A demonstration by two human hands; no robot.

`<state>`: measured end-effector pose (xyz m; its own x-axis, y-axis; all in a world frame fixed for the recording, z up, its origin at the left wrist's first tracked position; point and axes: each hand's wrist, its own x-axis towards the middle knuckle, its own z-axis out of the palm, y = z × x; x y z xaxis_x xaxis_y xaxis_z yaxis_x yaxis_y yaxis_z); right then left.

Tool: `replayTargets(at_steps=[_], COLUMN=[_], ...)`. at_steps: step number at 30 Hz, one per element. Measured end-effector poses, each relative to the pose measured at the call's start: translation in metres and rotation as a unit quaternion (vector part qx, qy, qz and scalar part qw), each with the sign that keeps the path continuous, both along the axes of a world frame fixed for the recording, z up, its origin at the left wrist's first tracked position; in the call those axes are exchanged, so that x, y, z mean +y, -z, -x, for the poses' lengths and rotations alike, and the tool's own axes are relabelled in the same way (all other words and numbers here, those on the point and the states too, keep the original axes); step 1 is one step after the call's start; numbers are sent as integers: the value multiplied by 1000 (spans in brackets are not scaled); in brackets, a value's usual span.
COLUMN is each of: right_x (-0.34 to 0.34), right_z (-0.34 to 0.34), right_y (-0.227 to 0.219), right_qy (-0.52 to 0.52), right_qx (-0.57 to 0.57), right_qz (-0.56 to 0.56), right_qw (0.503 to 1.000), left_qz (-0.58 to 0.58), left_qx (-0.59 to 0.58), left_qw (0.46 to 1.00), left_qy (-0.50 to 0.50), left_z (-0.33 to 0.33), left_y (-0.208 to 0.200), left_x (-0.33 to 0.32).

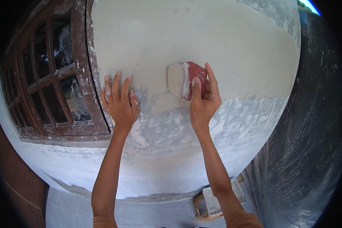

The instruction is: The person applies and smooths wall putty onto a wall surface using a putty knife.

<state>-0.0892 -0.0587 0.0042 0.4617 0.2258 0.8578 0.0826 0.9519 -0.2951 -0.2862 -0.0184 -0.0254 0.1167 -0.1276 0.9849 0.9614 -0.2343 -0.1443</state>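
Note:
My right hand (pixel 206 104) grips a red plastic putty spreader (pixel 196 70) against the wall, the thumb on its near face. Pale beige putty coats the left part of the spreader, with a thicker whitish ridge down its middle. Left of it, my left hand (pixel 121 108) rests on the wall beside the window frame, its fingers spread and holding nothing. A smooth beige coat (pixel 148 41) covers the upper wall. Below an uneven edge, the lower wall (pixel 159 152) shows patchy grey and white.
A brown wooden window (pixel 60 87) with splashed glass panes stands at the left. Dark plastic sheeting (pixel 304 133) hangs at the right. On the floor, a whitish tray-like container (pixel 212 203) sits near my right forearm. Grey sheeting or flooring (pixel 140 214) runs along the wall's foot.

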Motion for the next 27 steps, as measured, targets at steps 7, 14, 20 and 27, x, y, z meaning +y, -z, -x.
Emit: replayTargets(at_steps=[7,14,20,27], right_x=[4,-23,4,-22], right_z=[3,-41,1,-89], right_y=[12,20,50,35], right_qy=[35,0,55,78], right_qx=[-71,70,-113,129], right_qz=[41,59,48,60], right_qw=[996,996,991,987], left_qz=[-7,5,-17,-4], left_qx=[-30,5,-44,-2], left_qw=[999,1000,999,1000], left_qy=[15,9,24,16], left_z=[-4,-9,0,-7], left_y=[0,2,1,-1], left_x=[2,0,6,-1])
